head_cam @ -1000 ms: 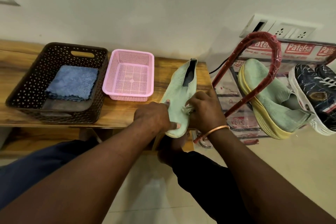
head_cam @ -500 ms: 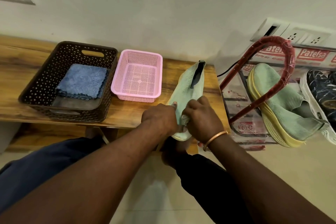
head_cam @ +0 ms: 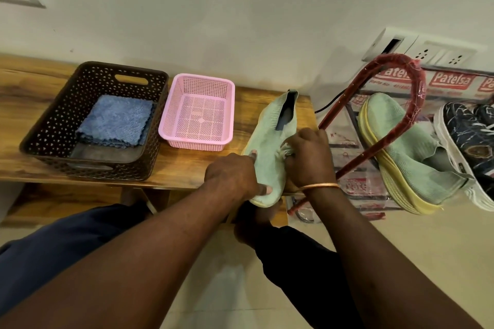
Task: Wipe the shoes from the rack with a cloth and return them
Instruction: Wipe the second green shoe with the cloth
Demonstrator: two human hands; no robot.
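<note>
Bench, brown basket of blue cloths

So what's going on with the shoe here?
A person is wiping a pale green shoe on the wooden bench. The left hand grips its toe end while the right hand presses a bunched cloth against its side. The matching shoe sits on the red rack to the right. Folded blue cloths lie in the brown basket.

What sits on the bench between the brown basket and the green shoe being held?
A pink basket, seen in the head view, stands on the bench between the brown basket and the green shoe.
</note>
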